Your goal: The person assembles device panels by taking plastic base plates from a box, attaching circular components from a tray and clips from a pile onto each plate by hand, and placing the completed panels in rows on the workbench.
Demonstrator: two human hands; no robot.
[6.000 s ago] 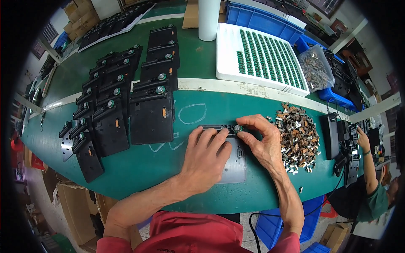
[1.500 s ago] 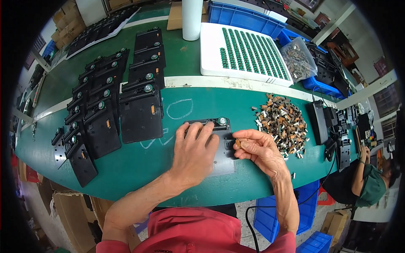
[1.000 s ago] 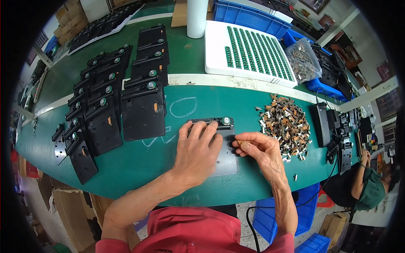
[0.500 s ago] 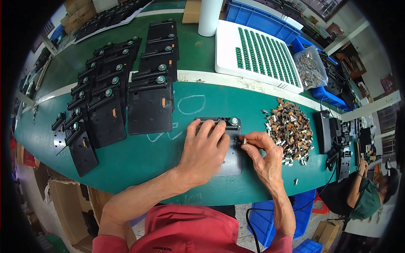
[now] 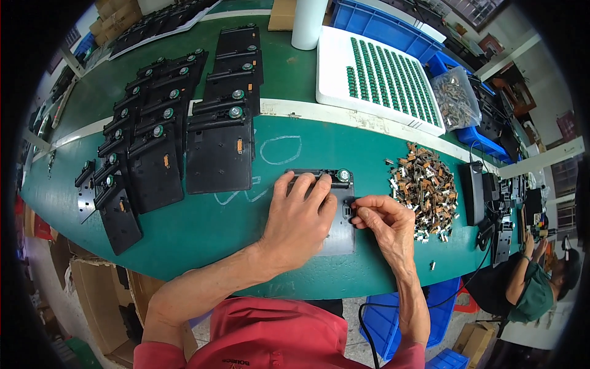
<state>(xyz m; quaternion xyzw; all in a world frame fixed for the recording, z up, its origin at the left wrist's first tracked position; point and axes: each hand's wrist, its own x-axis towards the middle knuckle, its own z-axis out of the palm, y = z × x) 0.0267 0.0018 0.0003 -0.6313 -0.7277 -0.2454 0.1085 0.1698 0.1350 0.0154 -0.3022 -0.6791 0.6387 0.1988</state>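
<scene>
Nearest, left hand (image 5: 302, 221) laid flat on the black plate (image 5: 340, 237), fingers spread and reaching to its far edge, seemingly to pin it against the green table (image 5: 203, 234) while the other hand works; right hand (image 5: 386, 222) just beside, thumb and forefinger pinched together at the plate's right edge around something too small to make out, likely a part being pressed into a slot there; remaining fingers curled in loosely. Plate lying near the front rim of the table, straight ahead of the body, green-capped knob (image 5: 343, 175) showing at its far right corner past the fingertips. Just right of the pinching hand, a loose heap of small brown and white parts (image 5: 425, 187), kept within easy reach of that hand; a few strays scattered toward the table's edge. To the left, well apart, rows of like black plates (image 5: 166, 154) overlapping like shingles, each with a green knob, probably stacked so to save room. Chalk loop (image 5: 279, 149) drawn on the table just beyond the held plate. Farther back, a white tray (image 5: 335, 80) with rows of green caps, a clear bag of parts (image 5: 456, 98) beside it, a white roll (image 5: 309, 21), blue bins (image 5: 369, 18). At far right, another person (image 5: 531, 289) seated at separate work.
</scene>
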